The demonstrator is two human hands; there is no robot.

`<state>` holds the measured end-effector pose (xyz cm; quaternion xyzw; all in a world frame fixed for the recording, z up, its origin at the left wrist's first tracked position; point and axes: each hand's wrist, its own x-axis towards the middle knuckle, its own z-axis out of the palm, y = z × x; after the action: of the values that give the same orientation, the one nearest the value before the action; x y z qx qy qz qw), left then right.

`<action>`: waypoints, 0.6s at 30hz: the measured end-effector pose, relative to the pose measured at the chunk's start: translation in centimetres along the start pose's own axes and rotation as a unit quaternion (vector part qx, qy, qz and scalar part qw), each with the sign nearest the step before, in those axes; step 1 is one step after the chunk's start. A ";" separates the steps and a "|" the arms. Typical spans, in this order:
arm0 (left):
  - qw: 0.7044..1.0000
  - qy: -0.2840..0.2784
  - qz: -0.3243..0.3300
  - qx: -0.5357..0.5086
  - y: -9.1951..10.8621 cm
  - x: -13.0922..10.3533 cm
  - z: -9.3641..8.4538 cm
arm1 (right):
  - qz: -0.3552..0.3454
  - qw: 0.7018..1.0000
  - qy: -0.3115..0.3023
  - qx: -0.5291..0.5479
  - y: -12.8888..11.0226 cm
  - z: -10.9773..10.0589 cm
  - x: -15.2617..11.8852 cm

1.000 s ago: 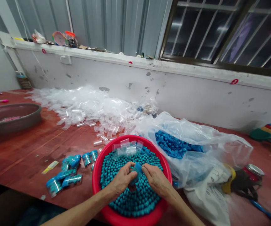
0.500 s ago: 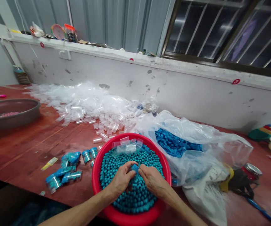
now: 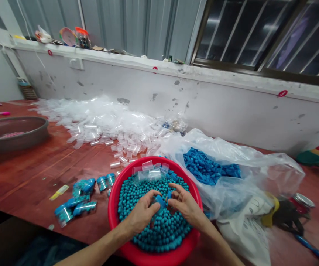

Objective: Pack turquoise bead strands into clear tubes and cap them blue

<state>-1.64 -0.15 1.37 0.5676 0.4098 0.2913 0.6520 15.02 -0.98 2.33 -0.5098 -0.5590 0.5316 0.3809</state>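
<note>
A red basin full of teal beads stands at the table's front edge. Above the beads my left hand is closed on a small clear tube with a blue cap. Just right of it, my right hand holds a small blue piece between thumb and fingers; the two hands are slightly apart. Several empty clear tubes lie on the beads at the basin's back. Filled tubes with blue caps lie left of the basin.
Clear tubes are heaped along the wall. Behind and right, a plastic bag holds blue parts. A grey basin stands far left. A white bag and a lidded jar sit at the right.
My right hand has moved slightly right, away from my left hand, and its fingers have spread a little, with a blue piece showing between them. The view has shifted slightly.
</note>
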 end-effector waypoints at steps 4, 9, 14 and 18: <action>0.998 0.060 0.011 0.024 -0.1 -0.3 0.9 | -0.081 0.975 -0.028 -0.207 -1.0 1.1 -1.3; 0.992 0.086 0.083 0.030 -0.2 -0.2 1.2 | -0.057 0.941 -0.046 -0.330 -1.2 2.9 -2.6; 0.996 0.065 0.055 0.026 0.0 -0.1 1.0 | -0.110 0.908 0.070 -0.398 0.3 4.7 -2.5; 0.996 0.078 0.043 0.024 -0.3 0.0 1.1 | -0.105 0.890 0.091 -0.434 0.4 5.2 -2.4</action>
<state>-0.73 -0.80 1.05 0.5762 0.4410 0.3525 0.5909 10.45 -4.40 1.48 -0.6090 -0.7467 0.1447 0.2248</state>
